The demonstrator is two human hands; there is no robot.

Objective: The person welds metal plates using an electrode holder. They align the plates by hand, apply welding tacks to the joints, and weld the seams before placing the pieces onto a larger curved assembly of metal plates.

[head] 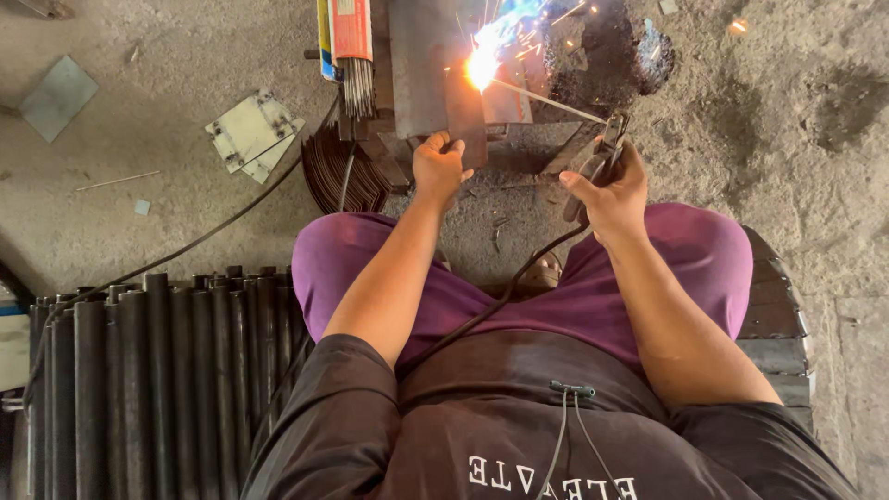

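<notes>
A dark flat steel piece (pixel 466 116) is gripped at its near end by the left hand (pixel 438 167), fingers wrapped over its edge, and is held against a grey steel plate (pixel 417 65) on a low stand. An electrode holder (pixel 602 159) is clasped in the closed right hand (pixel 613 196); much of its handle is hidden by the fingers. A welding rod (pixel 546 99) is clamped in the holder and runs up-left to a bright arc (pixel 482 67) at the flat piece's upper right edge. The joint itself is washed out by glare and sparks. A black cable (pixel 482 310) leads from the holder across the purple trousers (pixel 593 287). A pack of spare electrodes (pixel 352 56), cut off at the top edge, lies left of the plate. Dark steel pipes (pixel 157 380) are stacked at lower left.
</notes>
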